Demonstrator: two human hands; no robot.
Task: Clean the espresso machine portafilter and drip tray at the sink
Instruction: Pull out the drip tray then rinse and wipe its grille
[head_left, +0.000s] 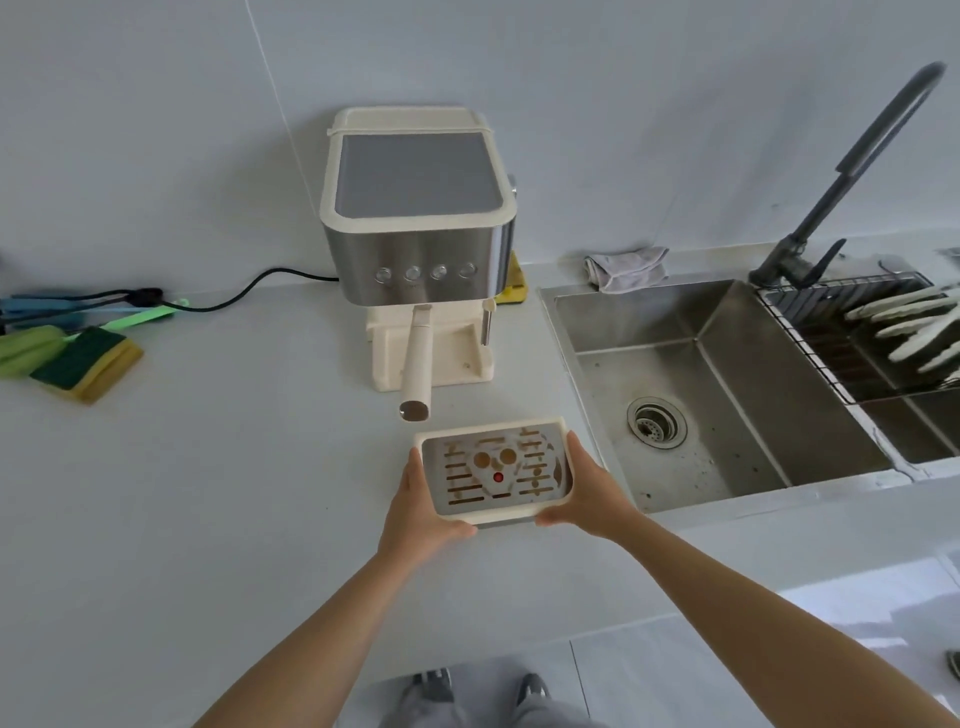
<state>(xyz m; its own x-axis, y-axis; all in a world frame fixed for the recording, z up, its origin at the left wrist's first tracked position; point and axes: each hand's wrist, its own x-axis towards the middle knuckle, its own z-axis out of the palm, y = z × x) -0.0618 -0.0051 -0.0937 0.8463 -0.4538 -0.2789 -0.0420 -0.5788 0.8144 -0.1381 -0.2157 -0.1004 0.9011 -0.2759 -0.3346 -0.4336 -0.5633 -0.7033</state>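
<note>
I hold the cream drip tray (494, 512) with its slotted metal grate over the counter, in front of the espresso machine (418, 218). My left hand (423, 512) grips its left side and my right hand (584, 488) its right side. Brown coffee stains show through the grate slots, and a red dot sits at its middle. The portafilter (418, 358) is still locked in the machine, its cream handle pointing toward me. The steel sink (727, 395) lies just right of the tray.
A dark faucet (852, 171) rises behind the sink. A wire rack with white plates (904, 332) fills the sink's right part. A grey cloth (626, 267) lies by the sink's back edge. Green-yellow sponges (85, 364) and brushes rest at far left, near the black power cord (249, 291).
</note>
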